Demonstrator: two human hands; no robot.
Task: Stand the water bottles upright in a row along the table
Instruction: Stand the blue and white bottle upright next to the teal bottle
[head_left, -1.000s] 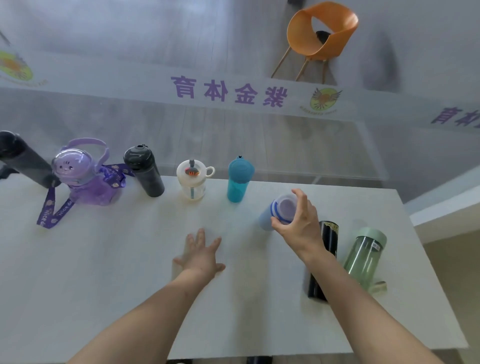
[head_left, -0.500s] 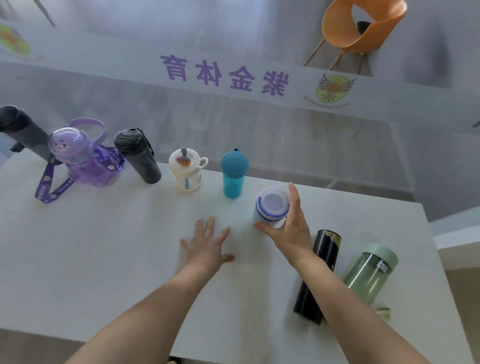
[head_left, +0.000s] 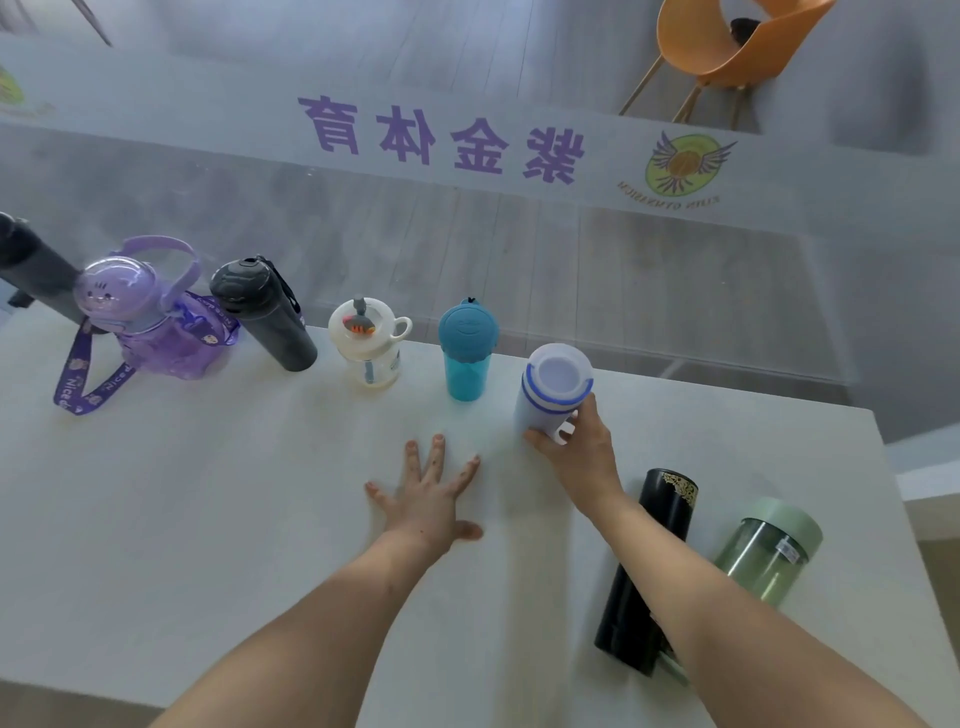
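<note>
A row of upright bottles stands along the far edge of the white table (head_left: 208, 519): a dark grey one (head_left: 31, 270) at far left, a purple one with a strap (head_left: 150, 322), a black one (head_left: 265, 317), a small white cup-bottle (head_left: 369, 343) and a teal one (head_left: 467, 348). My right hand (head_left: 576, 447) grips a pale lavender bottle with a blue ring (head_left: 550, 384), upright at the row's right end. My left hand (head_left: 431, 493) rests flat on the table with spread fingers. A tall black bottle (head_left: 649, 561) and a green bottle (head_left: 769, 551) lie to the right.
A glass wall with purple lettering (head_left: 441, 137) runs just behind the table's far edge. An orange chair (head_left: 727, 47) stands beyond it. The table's right edge (head_left: 898, 519) is close to the green bottle.
My right hand has tipped the lavender bottle from leaning to upright and moved it toward the far edge beside the teal bottle. My left hand stayed flat on the table.
</note>
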